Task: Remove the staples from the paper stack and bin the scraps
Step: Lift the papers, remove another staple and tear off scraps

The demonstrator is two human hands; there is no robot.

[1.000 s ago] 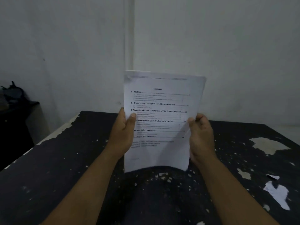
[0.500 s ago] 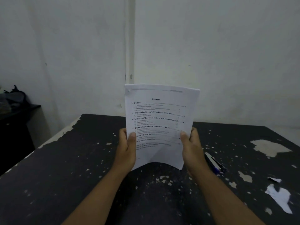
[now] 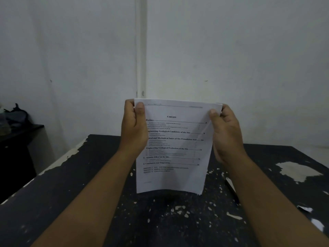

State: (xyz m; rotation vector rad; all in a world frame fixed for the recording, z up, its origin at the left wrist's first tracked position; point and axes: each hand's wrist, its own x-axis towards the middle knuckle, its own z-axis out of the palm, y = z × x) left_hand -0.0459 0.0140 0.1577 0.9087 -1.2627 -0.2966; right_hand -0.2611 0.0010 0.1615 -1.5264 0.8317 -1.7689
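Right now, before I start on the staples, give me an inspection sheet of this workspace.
Surface: black table, paint flaked off in pale patches.
Job's things: paper stack held upright, contents page facing the camera; staples not discernible; white paper scraps near the table's right edge; no bin in view.
Clutter: pen lying right of the stack.
Hands: left hand pinches the stack's top left corner, right hand the top right corner.
Cables: nothing seen.
Surroundings: white wall; dark side table at left with a dark bag on it.
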